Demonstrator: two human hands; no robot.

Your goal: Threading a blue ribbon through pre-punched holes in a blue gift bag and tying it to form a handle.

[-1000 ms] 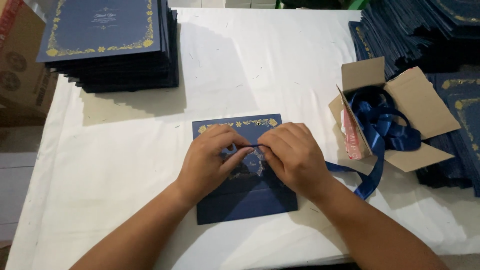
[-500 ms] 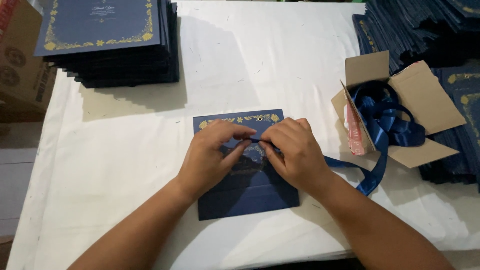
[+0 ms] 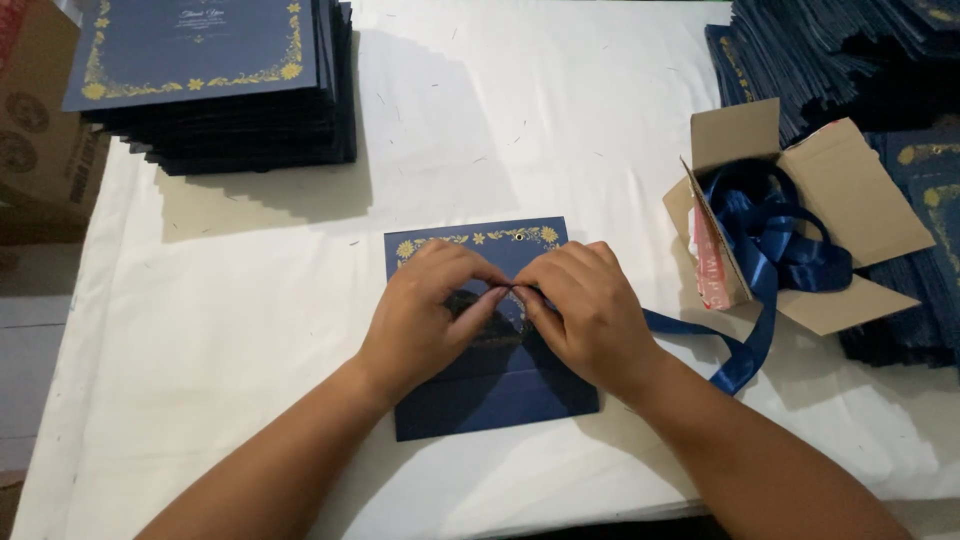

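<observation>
A dark blue card (image 3: 500,385) with a gold flower border lies flat on the white table (image 3: 250,330). My left hand (image 3: 425,315) and my right hand (image 3: 585,305) rest on it, fingertips pinched together over its middle on something small that the fingers mostly hide. A blue satin ribbon (image 3: 745,340) runs from under my right hand to a small open cardboard box (image 3: 850,200) at the right, where more ribbon is bunched.
A tall stack of matching blue cards (image 3: 215,85) stands at the back left. More blue cards (image 3: 860,50) are piled at the back right and behind the box. A brown carton (image 3: 35,130) sits past the table's left edge.
Both hands stay pinched together on the card. Their fingers shift only slightly, and the view has moved a little.
</observation>
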